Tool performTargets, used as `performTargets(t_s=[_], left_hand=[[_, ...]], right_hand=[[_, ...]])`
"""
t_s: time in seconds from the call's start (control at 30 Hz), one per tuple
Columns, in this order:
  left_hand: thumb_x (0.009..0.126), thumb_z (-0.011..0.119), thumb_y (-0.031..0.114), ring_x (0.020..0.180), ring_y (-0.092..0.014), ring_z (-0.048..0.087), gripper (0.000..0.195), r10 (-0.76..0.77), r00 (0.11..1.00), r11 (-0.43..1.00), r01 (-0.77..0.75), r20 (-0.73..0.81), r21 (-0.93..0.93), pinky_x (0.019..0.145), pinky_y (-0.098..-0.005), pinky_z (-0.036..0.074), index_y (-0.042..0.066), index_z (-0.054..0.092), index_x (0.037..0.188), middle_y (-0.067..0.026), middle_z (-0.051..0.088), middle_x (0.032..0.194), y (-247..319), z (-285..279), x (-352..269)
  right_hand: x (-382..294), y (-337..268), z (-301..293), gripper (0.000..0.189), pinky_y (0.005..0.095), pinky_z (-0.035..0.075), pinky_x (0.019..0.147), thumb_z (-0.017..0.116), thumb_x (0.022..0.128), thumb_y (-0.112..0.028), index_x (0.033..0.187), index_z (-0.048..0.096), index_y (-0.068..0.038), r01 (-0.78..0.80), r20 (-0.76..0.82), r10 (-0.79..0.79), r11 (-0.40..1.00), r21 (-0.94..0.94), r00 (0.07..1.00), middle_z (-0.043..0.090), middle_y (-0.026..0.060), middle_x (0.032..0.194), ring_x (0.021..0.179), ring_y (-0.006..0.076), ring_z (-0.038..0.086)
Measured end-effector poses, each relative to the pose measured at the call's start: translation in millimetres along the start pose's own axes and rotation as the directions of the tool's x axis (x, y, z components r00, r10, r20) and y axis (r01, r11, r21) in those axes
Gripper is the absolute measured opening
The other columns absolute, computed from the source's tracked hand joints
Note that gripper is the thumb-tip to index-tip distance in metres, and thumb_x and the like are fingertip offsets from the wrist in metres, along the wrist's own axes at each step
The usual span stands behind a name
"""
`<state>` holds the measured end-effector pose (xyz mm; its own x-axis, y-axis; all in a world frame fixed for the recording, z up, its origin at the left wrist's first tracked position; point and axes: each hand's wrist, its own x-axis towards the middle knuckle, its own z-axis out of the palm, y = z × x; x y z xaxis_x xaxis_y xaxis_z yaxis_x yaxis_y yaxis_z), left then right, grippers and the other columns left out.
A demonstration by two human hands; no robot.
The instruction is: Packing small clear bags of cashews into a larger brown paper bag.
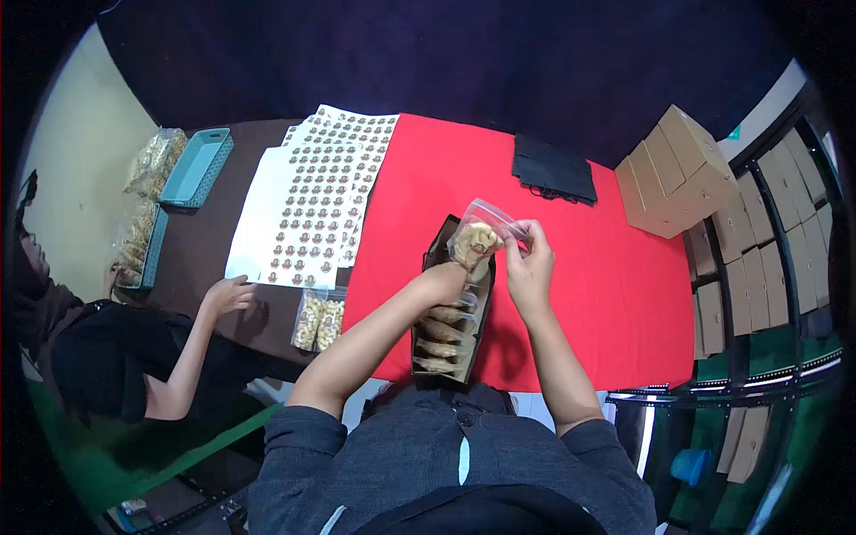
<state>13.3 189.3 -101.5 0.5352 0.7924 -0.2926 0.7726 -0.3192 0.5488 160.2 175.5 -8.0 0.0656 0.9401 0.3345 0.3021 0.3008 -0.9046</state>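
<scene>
A clear zip bag of pale cashew-like nuts [478, 242] with a round sticker is held over the far part of an open box [486, 321]. My right hand [528, 264] pinches the bag's zip edge at its upper right corner. At the bag's lower edge, my left hand [445, 284] is bent down over the box; its fingertips are hidden, so its grip is unclear. Several filled clear bags [441, 332] stand in a row inside the near part of the box. The box rests on a red tablecloth [602, 301] right before me.
Sticker sheets [314, 200] and two nut bags [319, 322] lie on the left. Beyond are a teal basket [197, 167] and large filled bags [155, 164]. A co-worker's hand [231, 294] touches the sheets. Black paper bags [554, 170] and cardboard boxes [675, 177] stand at right.
</scene>
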Motion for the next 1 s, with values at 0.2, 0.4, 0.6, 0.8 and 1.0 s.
performTargets(t_s=[0.2,0.4,0.6,0.8,1.0], left_hand=[[0.077,0.054,0.010,0.076,-0.033,0.064,0.017,0.011,0.988,0.975,0.023,-0.151,0.223,0.074,-0.0446,0.049,0.002,0.062,0.090,-0.0183,0.065,0.079,27,-2,-28],[0.075,0.055,0.007,0.082,-0.032,0.063,0.022,-0.042,0.986,0.947,0.091,-0.163,0.308,0.076,-0.0420,0.049,-0.001,0.060,0.095,-0.0164,0.064,0.085,29,9,-29],[0.075,0.056,0.006,0.104,-0.033,0.055,0.030,-0.073,0.984,0.970,0.108,-0.164,0.216,0.089,-0.0440,0.043,-0.003,0.056,0.104,-0.0203,0.058,0.106,30,7,-34],[0.076,0.056,0.009,0.112,-0.033,0.050,0.034,0.033,0.958,0.961,0.048,-0.285,0.272,0.100,-0.0504,0.033,-0.001,0.052,0.109,-0.0197,0.054,0.113,21,8,-44],[0.079,0.061,0.013,0.128,-0.044,0.025,0.052,-0.003,0.751,0.998,0.045,-0.661,0.047,0.105,-0.0496,0.024,0.001,0.039,0.125,-0.0237,0.027,0.137,25,-18,-81]], right_hand=[[1,-4,12,0.007,0.0331,0.047,0.074,0.051,0.081,0.002,0.088,0.052,0.003,0.039,0.041,-0.036,0.995,-0.094,0.999,0.061,0.0167,0.080,0.081,0.0245,0.063],[-3,26,32,0.008,0.0410,0.048,0.069,0.057,0.073,0.000,0.079,0.054,0.004,0.250,0.451,-0.027,0.861,-0.443,0.892,0.060,0.0194,0.084,0.079,0.0347,0.060],[6,38,48,0.010,0.0450,0.048,0.071,0.059,0.071,-0.004,0.080,0.058,0.000,0.247,0.498,0.217,0.664,-0.706,0.839,0.062,0.0201,0.084,0.081,0.0376,0.060],[32,43,48,0.016,0.0457,0.048,0.067,0.058,0.070,-0.006,0.084,0.061,0.002,0.342,0.668,0.217,0.724,-0.599,0.711,0.062,0.0233,0.081,0.080,0.0370,0.061],[48,27,35,0.013,0.0406,0.052,0.063,0.062,0.067,-0.006,0.078,0.065,-0.001,0.475,0.587,0.294,0.374,-0.797,0.754,0.065,0.0183,0.080,0.075,0.0319,0.065]])
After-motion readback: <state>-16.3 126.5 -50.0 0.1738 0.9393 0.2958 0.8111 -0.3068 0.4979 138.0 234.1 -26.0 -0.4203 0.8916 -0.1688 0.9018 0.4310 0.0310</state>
